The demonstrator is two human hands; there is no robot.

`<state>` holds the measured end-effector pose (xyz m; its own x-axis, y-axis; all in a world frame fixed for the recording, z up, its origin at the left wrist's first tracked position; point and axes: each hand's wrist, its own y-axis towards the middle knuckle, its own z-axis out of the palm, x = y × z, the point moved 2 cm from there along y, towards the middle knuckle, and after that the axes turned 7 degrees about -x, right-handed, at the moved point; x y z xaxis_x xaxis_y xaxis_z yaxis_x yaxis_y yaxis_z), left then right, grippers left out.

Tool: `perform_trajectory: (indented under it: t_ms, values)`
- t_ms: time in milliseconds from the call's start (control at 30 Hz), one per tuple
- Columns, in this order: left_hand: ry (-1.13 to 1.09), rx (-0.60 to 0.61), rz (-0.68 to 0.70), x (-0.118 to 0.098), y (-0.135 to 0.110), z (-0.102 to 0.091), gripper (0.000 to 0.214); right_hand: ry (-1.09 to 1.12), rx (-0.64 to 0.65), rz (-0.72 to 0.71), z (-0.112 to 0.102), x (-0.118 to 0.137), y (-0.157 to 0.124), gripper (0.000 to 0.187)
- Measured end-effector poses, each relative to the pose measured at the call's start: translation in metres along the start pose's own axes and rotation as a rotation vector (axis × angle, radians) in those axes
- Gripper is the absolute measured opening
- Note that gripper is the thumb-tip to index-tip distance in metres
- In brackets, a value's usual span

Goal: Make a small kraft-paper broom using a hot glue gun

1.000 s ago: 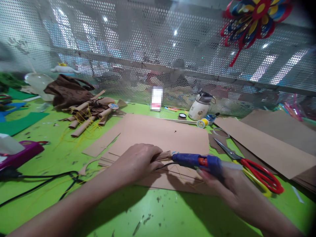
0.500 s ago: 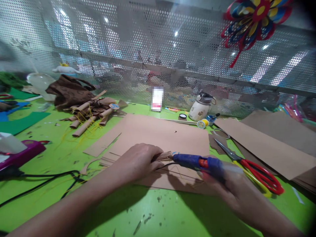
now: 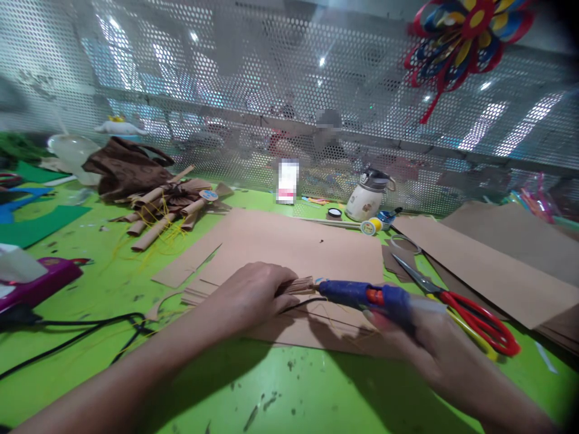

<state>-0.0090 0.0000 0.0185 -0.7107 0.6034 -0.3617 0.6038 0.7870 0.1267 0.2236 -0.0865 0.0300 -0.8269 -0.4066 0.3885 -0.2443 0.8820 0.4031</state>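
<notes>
My left hand (image 3: 256,292) is closed around a pleated bundle of brown paper (image 3: 298,286), whose folded end sticks out past the fingertips. In my right hand (image 3: 420,343) is a blue glue gun (image 3: 346,292) with a red trigger; its nozzle points left and meets or nearly meets the end of the pleated paper. A glue stick shows at the gun's back, and a black cord runs under my left hand. Beneath both hands lie brown paper sheets (image 3: 271,235) with loose strips and yellow threads.
Red-handled scissors (image 3: 479,319) lie at right, near more brown paper (image 3: 497,265). Behind stand a white bottle (image 3: 365,196), a yellow thread spool (image 3: 371,226) and a phone (image 3: 287,181). Rolled paper pieces (image 3: 156,232) and a brown bag (image 3: 126,169) are at left, with a purple power strip (image 3: 52,280).
The glue gun's nozzle has shifted very slightly beside the pleated paper's end. Both hands keep their grips, and the rest of the table looks the same.
</notes>
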Motion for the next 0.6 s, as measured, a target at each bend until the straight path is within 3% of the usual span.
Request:
perform_trajectory:
  t_ms: [433, 600]
  values:
    - [0.044, -0.014, 0.014, 0.002, 0.0, 0.002, 0.031, 0.015, -0.008, 0.084, -0.002, -0.011, -0.005, 0.027]
    - [0.096, -0.071, 0.037, 0.002, 0.0, 0.004, 0.034, -0.003, 0.009, 0.083, -0.002, -0.008, -0.003, 0.027]
